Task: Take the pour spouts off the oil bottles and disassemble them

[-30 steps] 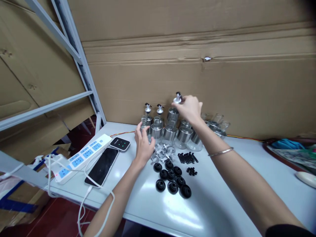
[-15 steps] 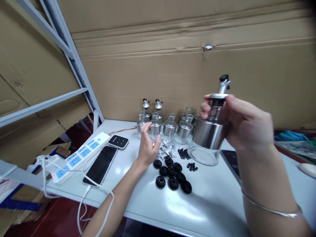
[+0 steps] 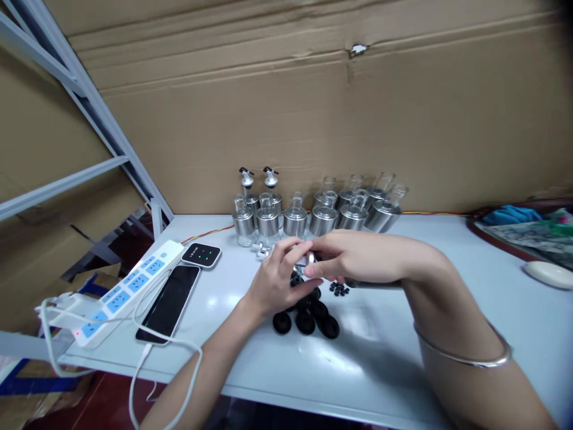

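My right hand (image 3: 353, 260) reaches in from the right, palm down, fingers closed around an oil bottle tipped on its side and mostly hidden below the hand. The bottle's silver spout collar (image 3: 310, 258) shows between my fingertips. My left hand (image 3: 282, 275) meets it from the left, its fingers bent around the spout end and its thumb stretched below; the spout itself is hidden. Under both hands lie several black round stoppers (image 3: 305, 321), tiny black caps (image 3: 339, 289) and silver spout parts (image 3: 263, 249), partly covered.
Glass bottles with steel bands (image 3: 295, 218) stand along the cardboard wall, two with pour spouts (image 3: 271, 177). Left are a power strip (image 3: 129, 286), phone (image 3: 169, 304) and small black device (image 3: 201, 255); a white cable (image 3: 197, 358) crosses my left forearm. A white oval object (image 3: 550, 275) lies right.
My right hand has brought the spouted bottle down and left from its raised, upright position, tipping it over. My left hand has moved slightly right to meet it. The view has shifted.
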The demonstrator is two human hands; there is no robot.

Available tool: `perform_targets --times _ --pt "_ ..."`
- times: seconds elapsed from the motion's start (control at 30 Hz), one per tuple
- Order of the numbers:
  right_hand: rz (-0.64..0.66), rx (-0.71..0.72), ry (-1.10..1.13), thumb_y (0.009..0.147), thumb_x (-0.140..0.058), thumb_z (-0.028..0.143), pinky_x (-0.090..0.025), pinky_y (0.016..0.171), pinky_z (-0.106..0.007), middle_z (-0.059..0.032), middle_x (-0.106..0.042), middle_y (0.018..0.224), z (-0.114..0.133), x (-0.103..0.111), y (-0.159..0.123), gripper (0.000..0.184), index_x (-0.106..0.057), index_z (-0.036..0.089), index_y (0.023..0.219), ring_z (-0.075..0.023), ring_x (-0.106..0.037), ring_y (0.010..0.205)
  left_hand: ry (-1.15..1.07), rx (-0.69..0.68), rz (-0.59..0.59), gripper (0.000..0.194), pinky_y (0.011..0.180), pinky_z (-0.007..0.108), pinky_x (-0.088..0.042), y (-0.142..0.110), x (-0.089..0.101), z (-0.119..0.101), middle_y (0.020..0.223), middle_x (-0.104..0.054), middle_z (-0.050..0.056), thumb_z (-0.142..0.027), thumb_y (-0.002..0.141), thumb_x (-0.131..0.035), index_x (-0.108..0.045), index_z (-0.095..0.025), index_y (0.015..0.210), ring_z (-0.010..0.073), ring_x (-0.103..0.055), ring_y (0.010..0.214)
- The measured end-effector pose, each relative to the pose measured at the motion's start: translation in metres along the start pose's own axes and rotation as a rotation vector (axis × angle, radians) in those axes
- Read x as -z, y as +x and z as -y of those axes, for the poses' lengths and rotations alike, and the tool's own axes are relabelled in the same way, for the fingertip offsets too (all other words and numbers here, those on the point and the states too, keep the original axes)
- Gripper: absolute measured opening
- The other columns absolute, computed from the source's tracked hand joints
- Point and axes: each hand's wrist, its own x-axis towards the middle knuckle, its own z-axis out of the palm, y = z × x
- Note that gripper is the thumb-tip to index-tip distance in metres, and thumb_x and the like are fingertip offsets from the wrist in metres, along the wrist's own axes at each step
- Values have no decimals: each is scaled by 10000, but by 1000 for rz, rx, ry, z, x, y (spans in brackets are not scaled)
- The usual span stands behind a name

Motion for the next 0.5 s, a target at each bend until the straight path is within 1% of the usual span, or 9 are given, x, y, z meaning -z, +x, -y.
perform_targets --times 0.07,0.17,0.27,0.37,0.43,0.5 --pt "-73 7 -97 824 -462 466 -333 517 -253 -47 -593 699 3 -3 2 381 -643 147 930 -132 -476 574 27 22 8 491 780 305 -518 -1 0 1 1109 -501 99 -356 927 -426 -250 -256 1375 192 -558 984" --pt "-152 19 -217 818 -456 524 -304 511 -264 -52 -585 630 7 -6 2 439 -658 137 862 -131 -459 531 97 -19 -17 455 727 271 -497 -1 2 3 1032 -538 89 -365 958 -340 -258 -232 1384 174 -561 919" --pt "-189 10 -302 814 -450 550 -273 486 -264 -36 -546 543 11 -9 -1 456 -642 143 745 -119 -422 474 229 -79 -102 418 662 259 -449 -1 3 4 910 -543 60 -378 968 -305 -304 -221 1355 152 -544 793" --pt "-268 -8 -386 789 -490 552 -256 469 -261 -27 -535 524 16 -12 -5 428 -611 159 670 -119 -412 467 327 -125 -187 362 663 277 -391 -1 3 3 819 -549 35 -383 966 -317 -356 -224 1289 151 -530 738" --pt "-310 0 -428 781 -515 524 -255 472 -260 -26 -548 539 19 -14 -5 382 -620 170 685 -125 -425 481 360 -128 -212 322 677 292 -359 -1 4 3 792 -561 24 -391 961 -330 -383 -227 1233 149 -532 716" --pt "-335 20 -456 791 -519 484 -251 481 -263 -26 -563 552 21 -15 -3 329 -653 185 769 -135 -452 497 392 -104 -217 281 684 300 -327 -2 5 5 769 -574 15 -401 958 -332 -428 -221 1150 142 -531 677"
